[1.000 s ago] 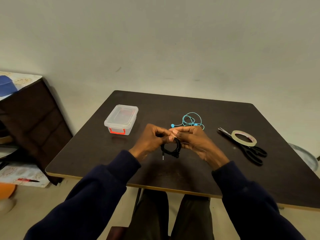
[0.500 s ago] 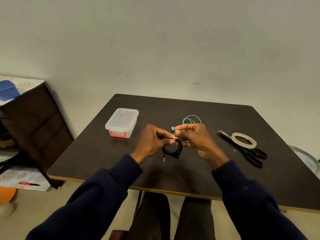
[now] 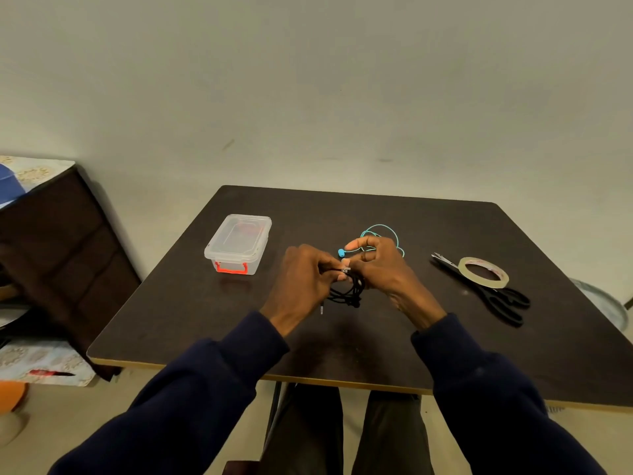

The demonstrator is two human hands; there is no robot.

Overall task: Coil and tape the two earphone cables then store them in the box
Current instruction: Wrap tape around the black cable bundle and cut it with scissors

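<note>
**benchlurker:** so which step is this, coiling or taping?

**cablenerd:** Taping the first one, I'd say. The black earphone cable [image 3: 349,293] is already wound into a small coil and held just above the middle of the table [image 3: 205,320]. The left hand [image 3: 305,279] has its fingers curled, pinching the coil from 9 o'clock. The right hand [image 3: 383,269] pinches it from 3 o'clock. There's a pale scrap [image 3: 346,269] right where the fingertips meet. It looks like a bit of tape, but it's too small to swear to.

**benchlurker:** and the other one?

**cablenerd:** The turquoise earphone cable [image 3: 385,231] lies loose on the table at 12 o'clock from the hands, partly hidden behind the right one, not taped yet. The box [image 3: 239,243] sits at 10 o'clock with its lid on. The tape roll [image 3: 483,273] rests on the scissors [image 3: 503,301] out at 3 o'clock.

**benchlurker:** next move?

**cablenerd:** My guess is wrapping that scrap snug round the bundle without letting the loops spring open. One hand has to keep squeezing while the other smooths it down. Then a fresh piece needs cutting, and the box wants opening.
</note>
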